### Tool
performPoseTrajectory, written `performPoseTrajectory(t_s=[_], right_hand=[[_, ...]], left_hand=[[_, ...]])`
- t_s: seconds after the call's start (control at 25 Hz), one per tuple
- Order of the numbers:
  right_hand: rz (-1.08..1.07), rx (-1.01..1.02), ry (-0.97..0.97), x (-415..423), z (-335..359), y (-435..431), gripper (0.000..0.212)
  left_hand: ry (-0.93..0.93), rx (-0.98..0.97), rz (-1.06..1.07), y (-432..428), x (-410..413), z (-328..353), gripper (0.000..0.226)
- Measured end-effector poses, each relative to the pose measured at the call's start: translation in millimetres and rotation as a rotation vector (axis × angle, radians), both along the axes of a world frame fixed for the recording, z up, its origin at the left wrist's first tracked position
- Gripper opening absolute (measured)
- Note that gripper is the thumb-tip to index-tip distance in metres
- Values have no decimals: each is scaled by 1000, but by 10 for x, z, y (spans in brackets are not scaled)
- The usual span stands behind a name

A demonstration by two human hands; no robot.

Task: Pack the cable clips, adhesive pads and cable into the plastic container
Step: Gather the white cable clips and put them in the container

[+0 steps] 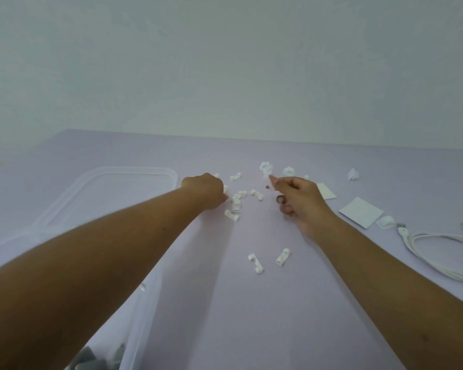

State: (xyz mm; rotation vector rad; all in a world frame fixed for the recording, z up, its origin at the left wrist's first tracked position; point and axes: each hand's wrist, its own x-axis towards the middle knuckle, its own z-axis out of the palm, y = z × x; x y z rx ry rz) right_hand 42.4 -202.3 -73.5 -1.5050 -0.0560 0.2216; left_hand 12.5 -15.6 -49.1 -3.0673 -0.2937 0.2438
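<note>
Several small white cable clips (231, 215) lie scattered mid-table, with two more nearer me (255, 263). My left hand (206, 190) is curled knuckles-up over the clip pile, and a white clip shows at its fingertips. My right hand (300, 201) pinches a small white piece between thumb and forefinger, just below a crumpled white scrap (266, 168). Two white square adhesive pads (360, 214) lie to the right of that hand. The white cable (439, 249) is looped at the right edge. The clear plastic container (142, 303) sits at lower left, mostly hidden under my left forearm.
The container's clear lid (118, 188) lies flat at the left, beyond the container. More crumpled white scraps (353, 174) sit toward the back right. The lilac table (251, 316) ends at a pale wall behind.
</note>
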Motion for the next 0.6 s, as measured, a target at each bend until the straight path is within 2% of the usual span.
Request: performPoseTrajectory(t_s=[0.04,0.08,0.2,0.32,0.4,0.48,0.6], right_hand=[[-7,182,120,5,62,-45,14],[-18,308,193,21,112,-94,14],[-51,555,291,52,232,-228,16],[-66,720,336,28,329,-312,18],[-94,777,348,19,391,-364,20],[-122,733,337,31,445,-412,18],[-178,370,204,75,488,-457,9]], left_hand=[[34,-181,63,13,-7,38,38],[67,-458,158,34,-9,85,35],[78,-1421,455,74,-24,214,28],[-5,-1997,432,91,-37,311,23],[-61,-2209,424,51,-77,372,21],[-121,-2294,442,11,-98,405,29],[-196,-2236,446,-58,-97,430,30]])
